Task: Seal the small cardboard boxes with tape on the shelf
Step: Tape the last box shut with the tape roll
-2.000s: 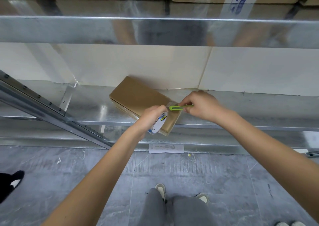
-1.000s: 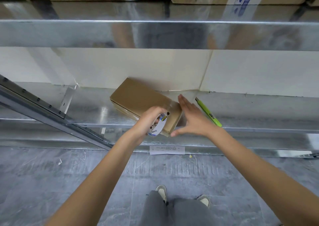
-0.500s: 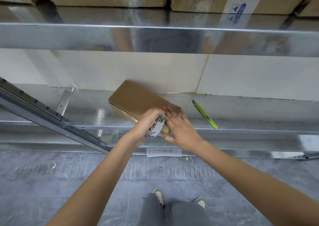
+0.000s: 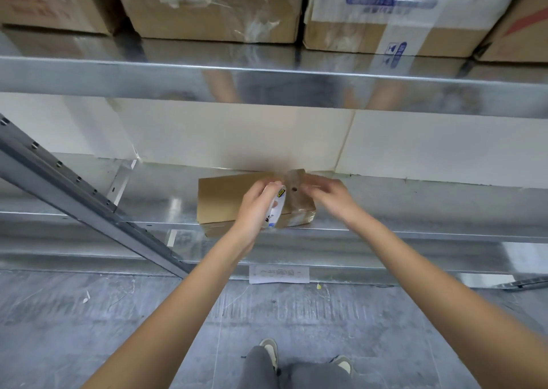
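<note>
Two bare hands meet over a small, flat brown cardboard box [image 4: 225, 198] lying at the front edge of a shiny galvanised metal shelf [image 4: 415, 207]. The left hand [image 4: 258, 207] curls its fingers around a white roll of clear tape [image 4: 277, 210], held on edge against the box's top. The right hand [image 4: 329, 194], just right of the roll, pinches the free end of a clear tape strip [image 4: 293, 181] that stands up from the box's right end; motion blur hides the exact finger placement. Glossy tape already covers the box's right end and front corner. Behind the box stands a pale cream panel [image 4: 237, 139]. Above the box, an upper metal shelf [image 4: 267, 83] carries large brown cardboard cartons [image 4: 213, 5]. Below the box, a white paper label [image 4: 278, 273] sticks to the lowest rail, and grey trouser legs with pale shoes [image 4: 268, 348] stand on a grey tiled floor [image 4: 89, 329].
</note>
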Available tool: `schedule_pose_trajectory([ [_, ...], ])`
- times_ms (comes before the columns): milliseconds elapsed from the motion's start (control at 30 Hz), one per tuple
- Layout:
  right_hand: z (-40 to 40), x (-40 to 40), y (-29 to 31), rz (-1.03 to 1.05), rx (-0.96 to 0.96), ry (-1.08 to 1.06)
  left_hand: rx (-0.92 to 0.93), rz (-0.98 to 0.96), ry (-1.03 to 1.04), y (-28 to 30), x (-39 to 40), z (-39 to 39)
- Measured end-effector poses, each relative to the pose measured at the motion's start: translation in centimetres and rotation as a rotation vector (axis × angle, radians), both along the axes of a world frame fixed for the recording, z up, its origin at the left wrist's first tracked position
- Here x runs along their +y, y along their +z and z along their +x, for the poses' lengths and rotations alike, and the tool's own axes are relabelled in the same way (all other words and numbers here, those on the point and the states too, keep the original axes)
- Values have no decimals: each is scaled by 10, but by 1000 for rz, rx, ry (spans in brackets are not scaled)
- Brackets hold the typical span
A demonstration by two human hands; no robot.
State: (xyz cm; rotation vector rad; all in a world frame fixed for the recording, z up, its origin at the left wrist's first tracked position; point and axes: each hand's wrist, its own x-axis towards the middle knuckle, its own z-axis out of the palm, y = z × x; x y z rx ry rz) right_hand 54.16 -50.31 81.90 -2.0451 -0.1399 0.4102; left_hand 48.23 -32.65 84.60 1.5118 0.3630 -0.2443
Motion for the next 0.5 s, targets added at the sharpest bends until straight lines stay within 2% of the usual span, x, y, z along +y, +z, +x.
schedule_pose_trajectory([
  [33,1,3,8,145,9,-89,-21,30,-13,0,0,-1],
  [100,1,11,20,227,-20,-152,-78,90,-43,-1,-3,-5],
  [300,-3,33,44,162,-119,-122,-226,111,-65,-8,-3,-14],
  [500,-10,41,52,150,-132,-97,-313,100,-48,-6,7,-16],
])
